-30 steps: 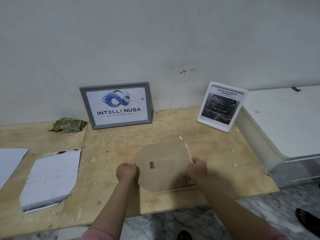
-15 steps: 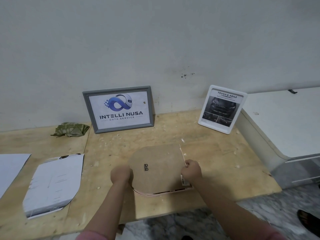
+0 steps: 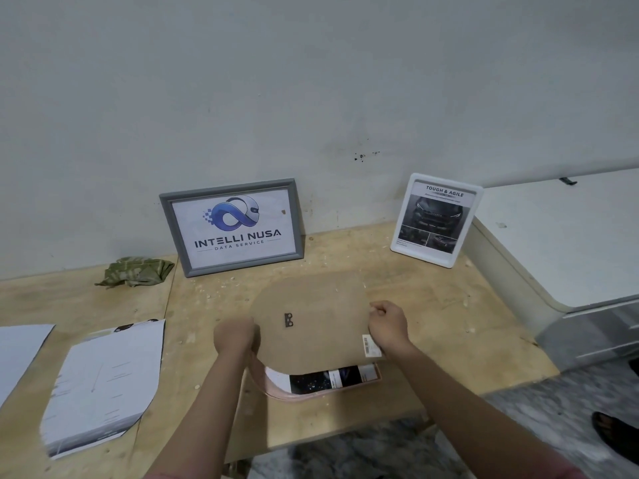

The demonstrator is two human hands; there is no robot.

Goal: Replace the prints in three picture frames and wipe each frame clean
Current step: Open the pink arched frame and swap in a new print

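Head view shows me both hands on the brown backing board (image 3: 311,319) of the third frame, a pink frame (image 3: 276,392) lying face down at the near edge of the plywood table (image 3: 432,305). My left hand (image 3: 235,335) has its fingers curled round the board's left edge; my right hand (image 3: 389,324) is curled round the right edge, just above a barcode sticker (image 3: 370,345). The board is lifted at its near side, and under it I can see a print (image 3: 328,378) with a dark picture sitting inside the pink frame.

Against the wall stand a grey frame (image 3: 231,226) with a logo print and a white frame (image 3: 437,219) with a car print, both upright and closed; I judge those two finished, though I cannot tell from here whether they have been wiped. A green cloth (image 3: 138,271) lies crumpled near the wall at the left, well apart from my hands. Two loose sheets (image 3: 103,385) lie on the table to the left.

Whether the board is going on or coming off I cannot say. What I reckon remains is closing the pink frame and wiping it with the cloth.
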